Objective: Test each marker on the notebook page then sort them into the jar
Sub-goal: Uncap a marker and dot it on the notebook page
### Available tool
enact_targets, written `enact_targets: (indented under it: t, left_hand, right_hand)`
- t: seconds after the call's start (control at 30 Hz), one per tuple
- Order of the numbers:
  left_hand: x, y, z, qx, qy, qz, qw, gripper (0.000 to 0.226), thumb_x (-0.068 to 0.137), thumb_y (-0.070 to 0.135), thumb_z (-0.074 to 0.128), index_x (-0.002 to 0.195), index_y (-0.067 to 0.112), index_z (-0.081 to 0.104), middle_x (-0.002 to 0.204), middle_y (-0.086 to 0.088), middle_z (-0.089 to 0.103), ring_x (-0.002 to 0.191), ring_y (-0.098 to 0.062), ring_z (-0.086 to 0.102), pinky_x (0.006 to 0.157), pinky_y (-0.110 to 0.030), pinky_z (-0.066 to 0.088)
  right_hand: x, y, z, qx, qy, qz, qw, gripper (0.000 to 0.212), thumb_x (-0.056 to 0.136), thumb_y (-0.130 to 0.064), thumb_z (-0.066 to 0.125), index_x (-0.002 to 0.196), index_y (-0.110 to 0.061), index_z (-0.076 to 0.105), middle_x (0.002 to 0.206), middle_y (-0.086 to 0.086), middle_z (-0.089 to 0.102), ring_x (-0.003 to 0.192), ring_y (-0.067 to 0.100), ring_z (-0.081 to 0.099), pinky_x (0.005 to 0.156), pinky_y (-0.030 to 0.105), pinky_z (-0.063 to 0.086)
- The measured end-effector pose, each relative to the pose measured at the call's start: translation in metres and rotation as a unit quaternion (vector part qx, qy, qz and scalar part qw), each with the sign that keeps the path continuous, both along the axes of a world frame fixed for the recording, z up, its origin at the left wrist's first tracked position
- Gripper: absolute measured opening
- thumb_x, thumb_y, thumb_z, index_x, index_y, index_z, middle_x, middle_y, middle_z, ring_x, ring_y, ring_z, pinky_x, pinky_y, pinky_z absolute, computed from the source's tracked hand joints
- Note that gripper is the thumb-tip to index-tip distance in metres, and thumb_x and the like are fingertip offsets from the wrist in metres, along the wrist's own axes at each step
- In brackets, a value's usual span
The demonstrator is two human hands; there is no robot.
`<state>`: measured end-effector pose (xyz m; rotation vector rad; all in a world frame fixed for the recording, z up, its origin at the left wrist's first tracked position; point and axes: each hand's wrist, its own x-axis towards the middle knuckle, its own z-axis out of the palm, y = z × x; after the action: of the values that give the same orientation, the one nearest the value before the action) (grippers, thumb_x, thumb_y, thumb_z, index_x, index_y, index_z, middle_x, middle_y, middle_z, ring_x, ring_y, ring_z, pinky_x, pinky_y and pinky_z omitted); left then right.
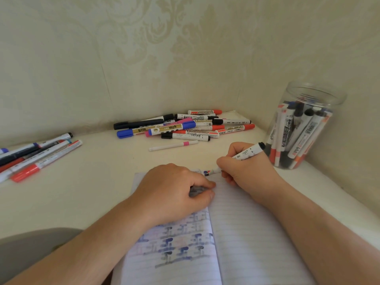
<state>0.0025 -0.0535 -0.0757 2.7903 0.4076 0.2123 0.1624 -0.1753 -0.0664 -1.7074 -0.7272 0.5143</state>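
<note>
An open lined notebook (242, 239) lies at the table's front, its left page covered in blue and grey test marks. My right hand (244, 163) grips a white marker with a black end (249, 151), its tip down at the top of the page near the spine. My left hand (174, 190) rests on the left page and curls round a dark cap (196, 190). A clear plastic jar (302, 128) holding several markers stands upright at the right, close to my right hand.
A pile of several markers (185, 125) lies at the back against the wall. A thin white pen with a pink band (173, 145) lies in front of it. Another group of markers (35, 157) lies at the left. Walls close off the back and the right.
</note>
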Motion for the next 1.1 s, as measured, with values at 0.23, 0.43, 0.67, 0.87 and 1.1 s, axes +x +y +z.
enact_targets:
  t: [0.23, 0.43, 0.67, 0.87, 1.1]
  left_hand:
    - [-0.008, 0.011, 0.0, -0.214, -0.133, 0.052, 0.966, 0.008, 0.107, 0.029, 0.042, 0.107, 0.035, 0.037, 0.084, 0.002, 0.063, 0.074, -0.008, 0.057, 0.07, -0.036, 0.047]
    - [-0.004, 0.018, -0.003, -0.254, -0.17, 0.111, 0.946, 0.027, 0.101, 0.035, 0.061, 0.11, 0.041, 0.036, 0.122, 0.016, 0.067, 0.111, 0.002, 0.061, 0.095, -0.021, 0.045]
    - [-0.007, 0.013, 0.002, -0.224, -0.156, 0.099, 0.957, 0.024, 0.096, 0.038, 0.067, 0.099, 0.042, 0.044, 0.106, 0.021, 0.073, 0.095, 0.006, 0.064, 0.082, -0.021, 0.048]
    - [-0.009, 0.01, 0.003, -0.178, -0.148, 0.086, 0.969, 0.022, 0.097, 0.037, 0.066, 0.099, 0.042, 0.045, 0.101, 0.022, 0.067, 0.09, 0.007, 0.06, 0.073, -0.018, 0.045]
    - [-0.01, 0.016, 0.002, -0.232, -0.19, 0.093, 0.949, 0.012, 0.103, 0.032, 0.056, 0.101, 0.042, 0.05, 0.094, 0.023, 0.068, 0.09, 0.003, 0.061, 0.079, -0.025, 0.046]
  right_hand:
    - [0.009, -0.007, 0.005, 0.135, 0.136, 0.049, 0.98, 0.022, 0.083, -0.015, 0.081, 0.075, -0.021, 0.062, 0.058, 0.004, 0.043, 0.051, 0.018, 0.03, 0.049, 0.03, 0.018]
    - [0.013, -0.014, 0.007, 0.144, 0.168, 0.109, 0.969, 0.014, 0.084, -0.023, 0.066, 0.083, -0.018, 0.079, 0.067, 0.01, 0.063, 0.059, 0.019, 0.044, 0.053, 0.031, 0.027]
    - [0.015, -0.013, 0.003, 0.124, 0.146, 0.12, 0.974, 0.031, 0.08, -0.02, 0.052, 0.09, -0.012, 0.08, 0.075, 0.019, 0.067, 0.059, 0.02, 0.049, 0.053, 0.029, 0.038]
    - [0.011, -0.01, 0.002, 0.11, 0.112, 0.119, 0.98, 0.015, 0.083, -0.017, 0.057, 0.081, -0.016, 0.071, 0.075, 0.022, 0.07, 0.06, 0.022, 0.044, 0.055, 0.03, 0.034]
    - [0.008, -0.013, -0.001, 0.092, 0.021, 0.125, 0.988, 0.009, 0.089, -0.021, 0.077, 0.097, -0.02, 0.081, 0.076, 0.009, 0.075, 0.057, 0.015, 0.044, 0.055, 0.025, 0.036]
